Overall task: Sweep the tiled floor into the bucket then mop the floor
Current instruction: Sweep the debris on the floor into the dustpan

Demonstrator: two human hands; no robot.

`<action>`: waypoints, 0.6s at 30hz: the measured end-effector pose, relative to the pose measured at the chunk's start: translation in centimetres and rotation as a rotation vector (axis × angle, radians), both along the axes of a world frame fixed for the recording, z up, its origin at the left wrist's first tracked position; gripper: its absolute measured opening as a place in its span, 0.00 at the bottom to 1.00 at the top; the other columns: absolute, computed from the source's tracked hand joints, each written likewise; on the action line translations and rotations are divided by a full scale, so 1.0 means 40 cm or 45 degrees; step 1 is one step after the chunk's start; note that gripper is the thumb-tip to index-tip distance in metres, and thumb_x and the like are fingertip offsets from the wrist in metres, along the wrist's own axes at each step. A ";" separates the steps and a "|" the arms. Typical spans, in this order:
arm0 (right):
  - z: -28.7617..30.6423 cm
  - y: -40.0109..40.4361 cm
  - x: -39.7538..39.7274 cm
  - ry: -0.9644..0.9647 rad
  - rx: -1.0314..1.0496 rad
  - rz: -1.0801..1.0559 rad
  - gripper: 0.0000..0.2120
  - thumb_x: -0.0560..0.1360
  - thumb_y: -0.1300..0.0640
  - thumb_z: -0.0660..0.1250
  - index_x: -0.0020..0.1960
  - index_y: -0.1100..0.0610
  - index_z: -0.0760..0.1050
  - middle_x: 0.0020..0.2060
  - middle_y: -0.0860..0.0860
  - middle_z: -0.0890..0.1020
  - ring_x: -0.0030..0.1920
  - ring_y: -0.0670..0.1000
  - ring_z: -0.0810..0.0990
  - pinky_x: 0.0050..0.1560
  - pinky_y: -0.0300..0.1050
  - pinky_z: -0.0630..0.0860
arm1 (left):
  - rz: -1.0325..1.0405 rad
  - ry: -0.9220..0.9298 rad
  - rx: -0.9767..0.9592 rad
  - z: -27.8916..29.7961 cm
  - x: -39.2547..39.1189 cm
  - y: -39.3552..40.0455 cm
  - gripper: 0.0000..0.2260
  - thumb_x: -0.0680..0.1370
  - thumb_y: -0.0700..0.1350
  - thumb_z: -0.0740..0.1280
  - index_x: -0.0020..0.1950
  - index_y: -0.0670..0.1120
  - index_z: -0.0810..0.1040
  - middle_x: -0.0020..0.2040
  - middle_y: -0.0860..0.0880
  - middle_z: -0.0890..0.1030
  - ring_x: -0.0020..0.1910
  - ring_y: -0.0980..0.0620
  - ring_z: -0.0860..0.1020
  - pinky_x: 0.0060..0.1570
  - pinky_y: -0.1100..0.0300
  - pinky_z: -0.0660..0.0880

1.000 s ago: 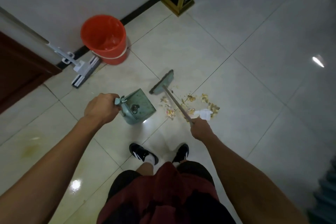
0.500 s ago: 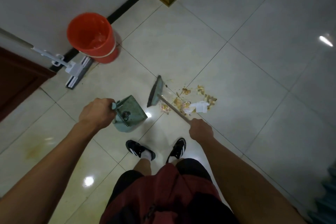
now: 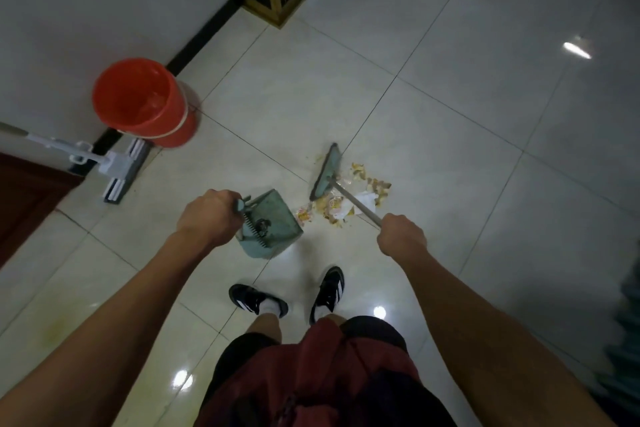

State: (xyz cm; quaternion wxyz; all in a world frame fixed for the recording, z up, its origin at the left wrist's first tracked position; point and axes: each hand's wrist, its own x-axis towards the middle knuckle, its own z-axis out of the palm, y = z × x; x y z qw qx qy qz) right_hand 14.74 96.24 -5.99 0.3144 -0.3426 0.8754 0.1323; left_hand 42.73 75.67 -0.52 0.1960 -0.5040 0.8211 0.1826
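Both bare forearms reach forward and down from where I watch. Left hand point(image 3: 207, 217) — fingers curled tight, knuckles up, its grip closed round a handle. Right hand point(image 3: 401, 239) — a fist on a thin shaft, wrist straight. Hands well apart, both feet planted between and below them.

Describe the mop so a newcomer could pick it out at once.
Start at the white wall with its black skirting, where the orange bucket stands. Just left of and below it lies the mop: flat grey-white head on the tiles, pale handle running off left, untouched by either hand.
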 end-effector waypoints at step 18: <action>0.040 0.006 0.215 -0.056 -0.015 0.126 0.14 0.77 0.55 0.63 0.62 0.54 0.76 0.50 0.52 0.81 0.46 0.54 0.81 0.47 0.46 0.78 | -0.068 0.002 -0.032 0.033 0.178 -0.040 0.05 0.76 0.49 0.69 0.50 0.51 0.81 0.47 0.44 0.83 0.43 0.41 0.81 0.40 0.53 0.78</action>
